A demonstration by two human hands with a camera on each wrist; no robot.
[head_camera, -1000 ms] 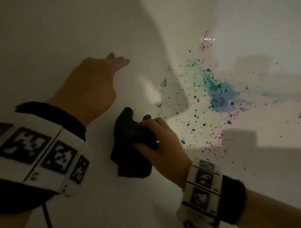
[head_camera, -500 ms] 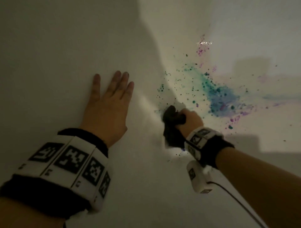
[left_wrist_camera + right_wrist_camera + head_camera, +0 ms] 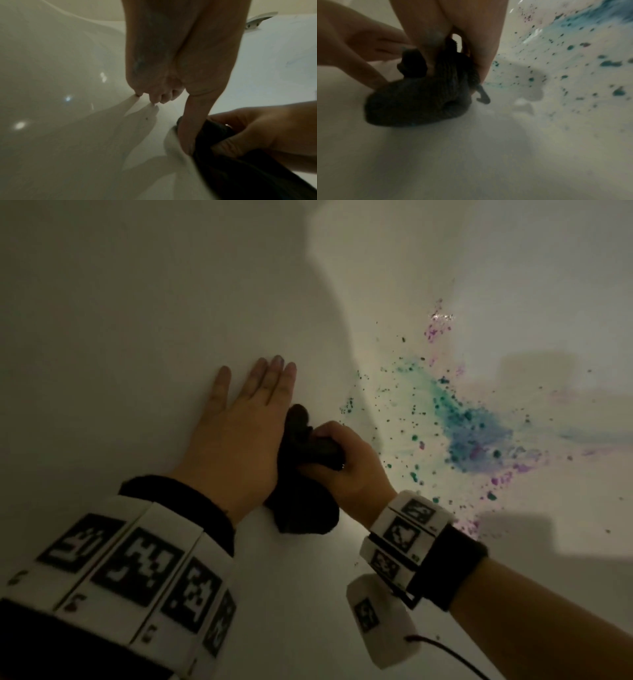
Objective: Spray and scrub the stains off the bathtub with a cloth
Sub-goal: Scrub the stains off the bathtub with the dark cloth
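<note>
My right hand grips a bunched dark cloth and holds it against the white bathtub wall. The cloth bulges below my curled fingers in the right wrist view. My left hand lies flat on the tub with straight fingers, right beside the cloth; its thumb touches the cloth. Teal, blue and purple stains spatter the tub to the right of the cloth, apart from it. The stains show as specks and a blue smear.
A metal faucet fitting sits on the tub's far rim in the left wrist view. Shadows fall across the tub surface right of the stains. No spray bottle is in view.
My right hand has drawn the cloth left and down, away from the stains, until it meets my left hand. The left hand stays flat on the tub.
</note>
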